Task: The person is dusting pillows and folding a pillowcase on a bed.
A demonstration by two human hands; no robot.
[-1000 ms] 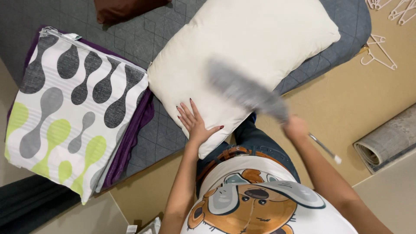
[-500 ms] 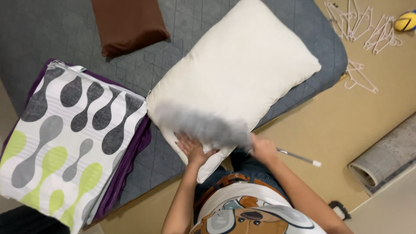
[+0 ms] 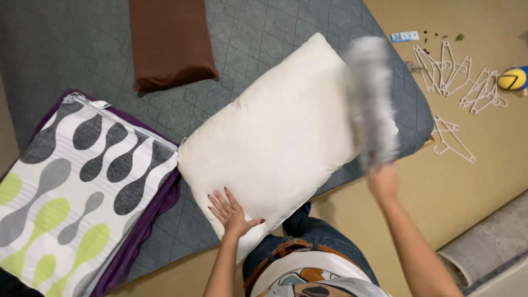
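Observation:
A large white pillow (image 3: pixel 280 137) lies slanted on a grey quilted mattress (image 3: pixel 258 38). My left hand (image 3: pixel 230 212) rests flat on the pillow's near corner, fingers spread. Past the pillow's right edge, my right hand (image 3: pixel 383 181) grips the handle of a grey fluffy duster (image 3: pixel 371 96). The duster is blurred with motion and stands up over the pillow's right end.
A folded cover with grey, white and green shapes (image 3: pixel 71 187) lies on purple cloth (image 3: pixel 151 217) at the left. A brown cushion (image 3: pixel 168 41) is at the top. Pink hangers (image 3: pixel 454 77) and a yellow ball (image 3: pixel 512 78) lie on the tan floor; a rolled rug (image 3: pixel 489 247) at the lower right.
The duster has swept from the pillow's near edge across to its right end. My left hand has stayed on the near corner. The view has tilted to show more mattress.

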